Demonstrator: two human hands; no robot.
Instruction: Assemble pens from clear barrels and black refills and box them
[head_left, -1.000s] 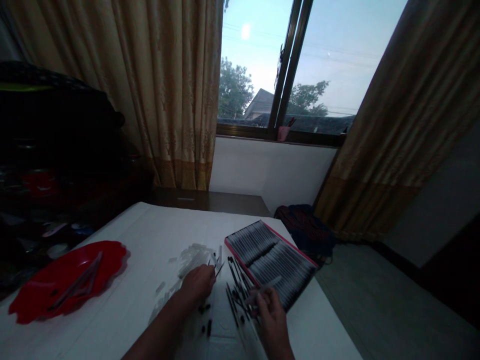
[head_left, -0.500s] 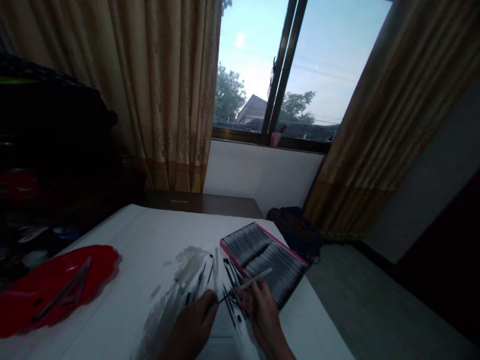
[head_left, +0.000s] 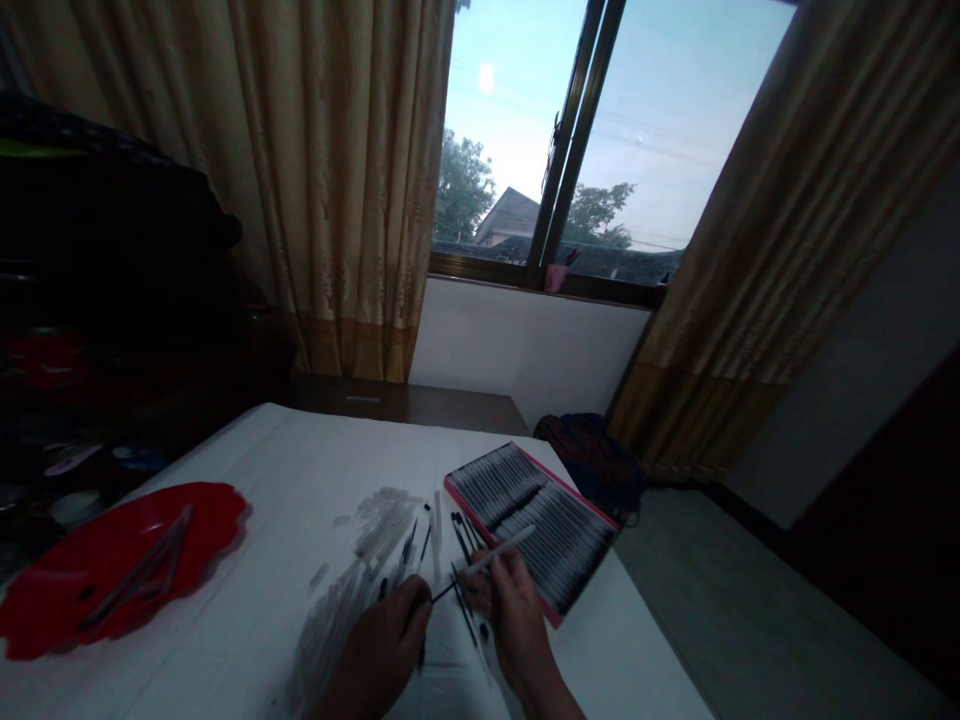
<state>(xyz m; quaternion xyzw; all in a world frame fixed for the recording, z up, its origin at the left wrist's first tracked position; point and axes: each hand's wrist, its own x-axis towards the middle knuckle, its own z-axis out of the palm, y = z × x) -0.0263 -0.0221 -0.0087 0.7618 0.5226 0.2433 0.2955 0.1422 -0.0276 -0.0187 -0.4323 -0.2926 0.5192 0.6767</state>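
Between thumb and fingers, my left hand (head_left: 386, 635) grips a thin dark rod (head_left: 444, 591), whose far end meets a pale translucent tube (head_left: 499, 550). That tube is pinched in my right hand (head_left: 514, 610) and slants up to the right. Dark thin rods (head_left: 466, 620) lie on the white table between and beyond the hands. Left of them is a spread of clear tubes (head_left: 382, 520). A pink-edged box (head_left: 555, 525) filled with rows of pens lies just beyond my right hand.
The white tabletop (head_left: 300, 450) bears a red scalloped tray (head_left: 150, 520) at left, with a clear item in it. Dark clutter stands beyond the tray. A dark cloth bundle (head_left: 592, 460) lies past the table's right edge, below the window and curtains.
The rod in my left hand and the tube in my right hand are now lined up end to end. The view has shifted slightly.
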